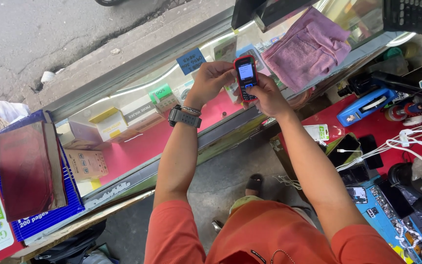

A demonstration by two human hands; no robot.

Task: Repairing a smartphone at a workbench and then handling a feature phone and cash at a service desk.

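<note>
1. Head view, nearest: orange shorts (269, 239) at the bottom edge, a sandalled foot (254, 184) on the concrete floor between the knees.
2. Further out, both forearms raised over a glass display counter (137, 83); dark wristwatch (184, 117) and a bead bracelet on the left wrist.
3. Red-and-black keypad phone (245, 77) held upright above the counter glass, screen lit, between both hands.
4. Left hand (212, 80) curled around the phone's left edge, fingers closed against it.
5. Right hand (265, 93) wrapped around the phone's lower half, thumb on the keypad.
6. Beyond the phone, a pink cloth (306, 46) spread on the counter top; a black calculator (406, 14) at the far right.
7. Under the glass, small boxes on a pink shelf; past the counter, grey pavement.
</note>
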